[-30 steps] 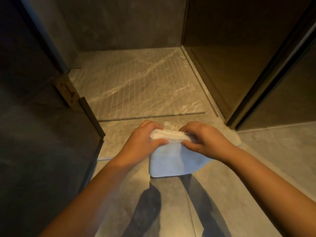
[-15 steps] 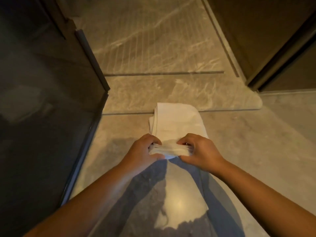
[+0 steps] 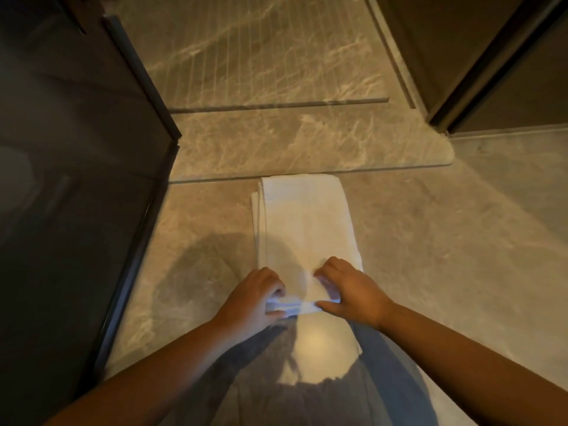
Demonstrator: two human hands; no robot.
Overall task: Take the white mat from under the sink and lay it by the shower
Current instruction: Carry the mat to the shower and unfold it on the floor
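Observation:
The white mat [image 3: 302,222] lies folded in a long strip on the stone floor, its far end just short of the shower's raised threshold [image 3: 276,146]. My left hand [image 3: 253,298] pinches the near folded edge from the left. My right hand [image 3: 350,287] grips the same edge from the right, fingers on top of the cloth. Several folded layers show between my thumbs. The near end of the mat is lifted slightly off the floor.
A dark glass shower panel [image 3: 70,179] with a metal frame stands at the left. The ribbed shower floor [image 3: 261,53] lies ahead. A dark door and frame [image 3: 479,72] stand at the right. Bare floor tiles [image 3: 445,241] spread right of the mat.
The mat went from a folded bundle held up in the air to a strip stretched along the floor toward the shower. Both hands dropped lower and nearer, and the view tilted down.

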